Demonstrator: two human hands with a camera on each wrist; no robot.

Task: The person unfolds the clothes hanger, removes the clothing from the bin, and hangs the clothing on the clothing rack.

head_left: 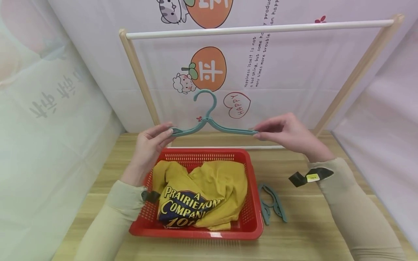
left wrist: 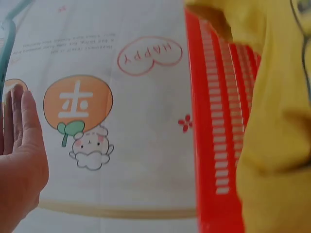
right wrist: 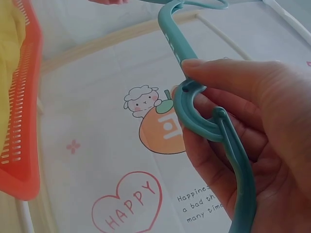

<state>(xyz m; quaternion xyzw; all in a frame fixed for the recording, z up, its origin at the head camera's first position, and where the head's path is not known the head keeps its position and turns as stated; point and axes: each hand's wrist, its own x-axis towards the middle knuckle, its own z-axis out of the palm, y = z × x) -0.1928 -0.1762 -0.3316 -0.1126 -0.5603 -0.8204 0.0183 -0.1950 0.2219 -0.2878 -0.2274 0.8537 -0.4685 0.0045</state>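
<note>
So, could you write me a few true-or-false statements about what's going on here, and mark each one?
1. The left hand and right hand hold the same teal hanger. True.
2. The yellow cloth hangs on the teal hanger. False: it lies in the red basket.
3. A second hanger lies on the table, right of the basket. True.
4. The teal hanger hooks over the white bar. False: it is apart from the bar.
5. The cloth shows printed words. True.

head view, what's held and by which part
A teal hanger, by the outer parts of its two arms: left hand on one, right hand on the other.
</note>
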